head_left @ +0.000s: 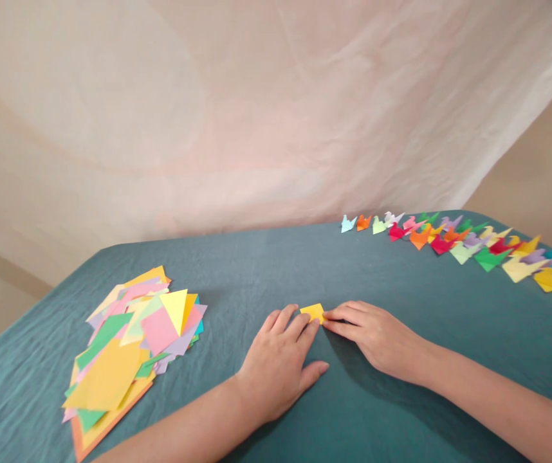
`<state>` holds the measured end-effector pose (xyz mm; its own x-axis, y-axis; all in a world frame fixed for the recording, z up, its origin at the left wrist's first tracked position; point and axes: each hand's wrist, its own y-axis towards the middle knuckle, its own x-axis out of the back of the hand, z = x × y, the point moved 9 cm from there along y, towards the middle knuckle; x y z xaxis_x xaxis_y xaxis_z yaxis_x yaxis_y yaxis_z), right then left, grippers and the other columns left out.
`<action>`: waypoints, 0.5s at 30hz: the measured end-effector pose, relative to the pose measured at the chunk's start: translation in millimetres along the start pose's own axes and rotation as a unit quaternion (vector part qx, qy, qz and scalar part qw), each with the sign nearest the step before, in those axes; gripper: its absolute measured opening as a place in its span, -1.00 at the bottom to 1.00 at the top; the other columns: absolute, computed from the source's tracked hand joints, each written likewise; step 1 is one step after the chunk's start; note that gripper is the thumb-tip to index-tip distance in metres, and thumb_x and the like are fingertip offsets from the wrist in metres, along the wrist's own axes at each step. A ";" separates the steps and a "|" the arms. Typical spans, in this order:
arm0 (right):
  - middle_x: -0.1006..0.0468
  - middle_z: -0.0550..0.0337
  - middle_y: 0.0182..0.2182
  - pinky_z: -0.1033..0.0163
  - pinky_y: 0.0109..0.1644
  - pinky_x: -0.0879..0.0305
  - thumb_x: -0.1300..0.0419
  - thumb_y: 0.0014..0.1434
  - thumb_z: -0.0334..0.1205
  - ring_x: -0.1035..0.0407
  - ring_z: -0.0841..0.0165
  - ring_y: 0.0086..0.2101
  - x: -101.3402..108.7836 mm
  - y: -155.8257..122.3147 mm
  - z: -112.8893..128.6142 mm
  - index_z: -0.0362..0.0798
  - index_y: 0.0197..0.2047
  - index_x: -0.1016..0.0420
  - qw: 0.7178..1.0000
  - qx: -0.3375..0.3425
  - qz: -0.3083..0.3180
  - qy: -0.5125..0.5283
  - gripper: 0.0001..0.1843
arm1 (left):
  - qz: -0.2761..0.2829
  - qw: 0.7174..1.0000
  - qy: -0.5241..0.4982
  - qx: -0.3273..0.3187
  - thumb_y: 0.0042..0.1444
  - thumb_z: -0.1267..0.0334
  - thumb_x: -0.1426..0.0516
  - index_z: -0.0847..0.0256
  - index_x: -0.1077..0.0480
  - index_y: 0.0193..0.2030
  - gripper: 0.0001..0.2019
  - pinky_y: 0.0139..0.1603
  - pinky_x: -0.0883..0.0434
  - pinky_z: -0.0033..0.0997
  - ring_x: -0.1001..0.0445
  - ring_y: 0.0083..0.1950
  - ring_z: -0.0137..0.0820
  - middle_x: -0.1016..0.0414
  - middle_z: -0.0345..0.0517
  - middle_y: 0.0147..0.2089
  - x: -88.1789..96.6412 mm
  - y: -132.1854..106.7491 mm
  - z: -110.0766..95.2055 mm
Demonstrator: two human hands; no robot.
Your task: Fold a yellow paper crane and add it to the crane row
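Observation:
A small folded piece of yellow origami paper (311, 312) lies on the table in front of me, between my two hands. My left hand (278, 360) rests palm down at its left, fingers stretched forward and thumb apart. Its fingertips touch the paper's left and near edges and cover part of it. At the paper's right corner, my right hand (385, 337) has its fingers and thumb closed in a pinch. The fold layers of the paper are too small to make out.
A loose pile of coloured paper sheets (112, 373) lies at the left, a yellow triangular piece (175, 307) on top. Rows of folded paper birds (491, 258) stand along the back right. A dark teal cloth (237, 276) covers the table; a pale sheet (257, 116) hangs behind.

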<state>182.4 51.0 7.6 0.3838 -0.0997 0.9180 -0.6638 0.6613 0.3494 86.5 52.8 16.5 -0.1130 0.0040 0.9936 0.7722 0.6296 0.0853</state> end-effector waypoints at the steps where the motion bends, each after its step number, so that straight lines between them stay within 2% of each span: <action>1: -0.48 -0.02 -0.07 0.09 -0.03 -0.34 0.02 0.20 -0.46 -0.32 0.26 -0.07 0.2 0.1 0.3 -0.10 0.06 -0.39 1.000 0.000 -0.001 0.000 -0.62 | 0.000 1.000 0.002 0.000 0.21 -0.05 0.06 0.16 -0.15 0.20 -0.51 0.18 -0.11 -0.08 -0.07 0.24 -0.12 -0.25 -0.05 0.15 0.2 -0.1 -0.1; 15: -0.46 -0.02 -0.07 0.08 -0.04 -0.34 0.00 0.17 -0.47 -0.31 0.24 -0.07 -1.9 1.6 2.7 -0.10 0.10 -0.34 1.000 -0.001 0.019 -0.016 -0.57 | -0.019 0.999 0.017 0.026 0.17 -0.10 0.02 0.11 -0.15 0.21 -0.46 0.20 -0.08 0.01 0.01 0.29 -0.07 -0.14 0.02 0.22 5.1 -2.4 3.8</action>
<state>178.8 50.3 6.9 0.3368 -0.0985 0.9364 -0.6768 0.6661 0.3134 81.6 54.3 21.0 -0.1206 -0.0466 0.9916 0.7340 0.6683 0.1207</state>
